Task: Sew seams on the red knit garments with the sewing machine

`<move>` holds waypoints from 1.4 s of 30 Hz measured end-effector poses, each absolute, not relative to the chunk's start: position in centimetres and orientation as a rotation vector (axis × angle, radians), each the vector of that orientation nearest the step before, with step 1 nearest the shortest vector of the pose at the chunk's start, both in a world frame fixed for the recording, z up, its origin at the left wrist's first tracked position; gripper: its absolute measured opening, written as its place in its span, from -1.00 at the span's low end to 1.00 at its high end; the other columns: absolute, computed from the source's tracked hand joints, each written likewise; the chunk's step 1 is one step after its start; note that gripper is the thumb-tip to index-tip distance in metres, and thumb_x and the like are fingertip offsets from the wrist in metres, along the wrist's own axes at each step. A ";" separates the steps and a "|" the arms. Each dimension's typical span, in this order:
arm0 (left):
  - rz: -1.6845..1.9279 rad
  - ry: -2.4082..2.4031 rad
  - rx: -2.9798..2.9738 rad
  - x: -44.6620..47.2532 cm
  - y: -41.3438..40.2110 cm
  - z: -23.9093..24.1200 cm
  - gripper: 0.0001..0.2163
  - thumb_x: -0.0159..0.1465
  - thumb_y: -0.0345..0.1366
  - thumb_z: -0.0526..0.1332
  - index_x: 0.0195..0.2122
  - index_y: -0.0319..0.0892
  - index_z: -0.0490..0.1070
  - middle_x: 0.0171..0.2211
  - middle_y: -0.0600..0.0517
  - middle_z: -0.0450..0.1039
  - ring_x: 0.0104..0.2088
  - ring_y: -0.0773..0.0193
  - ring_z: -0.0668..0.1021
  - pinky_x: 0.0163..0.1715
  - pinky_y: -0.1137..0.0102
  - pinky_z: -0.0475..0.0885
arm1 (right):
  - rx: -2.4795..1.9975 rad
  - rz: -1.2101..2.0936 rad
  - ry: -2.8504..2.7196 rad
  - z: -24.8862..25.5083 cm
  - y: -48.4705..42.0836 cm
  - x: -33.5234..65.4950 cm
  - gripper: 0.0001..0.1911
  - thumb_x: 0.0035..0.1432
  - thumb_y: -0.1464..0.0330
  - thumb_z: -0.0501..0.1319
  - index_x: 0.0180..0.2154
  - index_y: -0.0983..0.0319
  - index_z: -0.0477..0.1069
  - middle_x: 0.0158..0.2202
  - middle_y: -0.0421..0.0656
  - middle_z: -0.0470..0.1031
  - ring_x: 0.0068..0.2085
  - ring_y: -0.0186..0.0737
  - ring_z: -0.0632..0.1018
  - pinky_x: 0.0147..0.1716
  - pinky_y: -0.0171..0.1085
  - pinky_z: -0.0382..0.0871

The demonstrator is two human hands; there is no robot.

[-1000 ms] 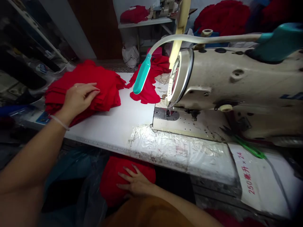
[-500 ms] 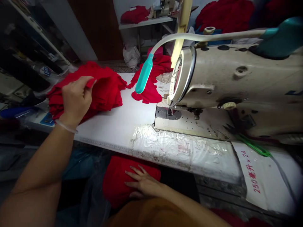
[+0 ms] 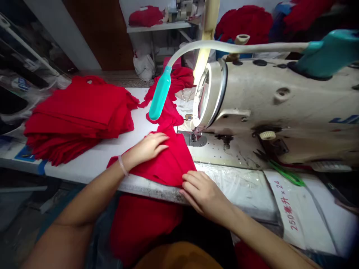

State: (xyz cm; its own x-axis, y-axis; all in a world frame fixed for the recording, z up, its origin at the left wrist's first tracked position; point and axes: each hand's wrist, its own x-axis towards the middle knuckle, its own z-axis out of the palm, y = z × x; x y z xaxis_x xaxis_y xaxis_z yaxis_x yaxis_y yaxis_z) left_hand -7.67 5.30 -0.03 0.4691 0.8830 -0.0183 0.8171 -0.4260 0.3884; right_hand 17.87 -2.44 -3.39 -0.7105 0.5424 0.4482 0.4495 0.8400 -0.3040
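A red fabric piece (image 3: 171, 160) lies on the table's front part, left of the sewing machine's needle area (image 3: 194, 136). My left hand (image 3: 148, 147) rests flat on it, fingers stretched out. At its front right corner, my right hand (image 3: 203, 190) has bent fingers closed on the edge; the thumb is lower, near the table edge. A tall stack of red fabric pieces (image 3: 81, 108) stands to the left. More red fabric (image 3: 168, 101) lies behind the piece, beside the machine. Another red cloth (image 3: 143, 228) hangs over my lap.
The sewing machine (image 3: 260, 101) fills the right side. A teal lamp (image 3: 160, 93) on a bendy neck hangs in front of its head. Green-handled snips (image 3: 286, 173) lie on the machine bed's right. Behind stands another table (image 3: 171, 26) with red cloth.
My left hand has moved from the stack to the right, and a red piece now lies before the machine. My right hand has risen from my lap to that piece's corner.
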 end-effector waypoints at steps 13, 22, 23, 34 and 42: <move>0.192 1.947 2.405 -5.1 5.2 0.9 -0.63 0.42 -0.01 0.09 -0.10 -0.23 0.47 -0.13 -0.14 0.48 -0.10 0.04 0.53 -0.15 0.27 0.43 | -1.215 0.255 -2.078 -5.4 2.2 15.1 -0.74 0.34 0.34 0.11 0.02 0.28 0.36 -0.02 0.08 0.43 0.03 0.01 0.45 0.04 -0.03 0.36; 0.522 1.585 2.208 -6.3 7.1 -1.2 -0.82 0.37 -0.21 0.19 -0.25 -0.18 0.51 0.00 -0.08 0.46 0.03 0.10 0.48 0.06 0.20 0.36 | -1.337 0.678 -1.814 -5.0 3.1 15.5 -0.84 0.11 0.45 0.12 -0.41 0.15 0.12 -0.32 -0.17 0.48 -0.30 -0.21 0.49 -0.25 -0.23 0.32; 0.502 1.609 2.232 -5.9 6.9 -1.2 -0.80 0.36 -0.17 0.20 -0.23 -0.17 0.52 0.07 -0.09 0.42 0.09 0.04 0.44 0.11 0.12 0.32 | -1.322 0.675 -1.813 -4.9 2.7 15.3 -0.84 0.12 0.44 0.13 -0.40 0.15 0.13 -0.31 -0.16 0.50 -0.31 -0.21 0.49 -0.26 -0.23 0.32; 0.848 1.772 2.205 -7.0 10.1 -2.3 -0.90 0.30 -0.36 0.27 -0.19 -0.23 0.47 -0.06 -0.12 0.39 0.00 0.11 0.49 0.06 0.20 0.40 | -0.903 0.631 -2.102 -2.6 -2.0 18.8 -0.78 0.32 0.21 0.21 -0.10 0.17 0.28 -0.32 -0.19 0.47 -0.36 -0.27 0.52 -0.39 -0.32 0.37; 0.104 1.248 2.599 -4.8 4.8 0.9 -0.81 0.40 -0.21 0.18 -0.11 -0.19 0.50 -0.19 -0.06 0.44 -0.24 0.19 0.55 -0.30 0.38 0.44 | -0.817 0.188 -2.694 -3.6 0.0 18.2 -0.83 0.31 0.52 0.05 -0.31 0.24 0.35 -0.37 -0.14 0.39 -0.36 -0.20 0.39 -0.34 -0.25 0.24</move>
State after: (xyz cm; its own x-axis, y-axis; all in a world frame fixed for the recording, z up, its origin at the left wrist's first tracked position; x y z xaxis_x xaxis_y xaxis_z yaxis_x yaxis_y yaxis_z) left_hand -4.85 4.79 0.91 0.6293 0.7757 -0.0462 0.7575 -0.5991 0.2594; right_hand 18.17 0.00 -3.62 -0.7854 0.5602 0.2632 0.5183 0.8277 -0.2150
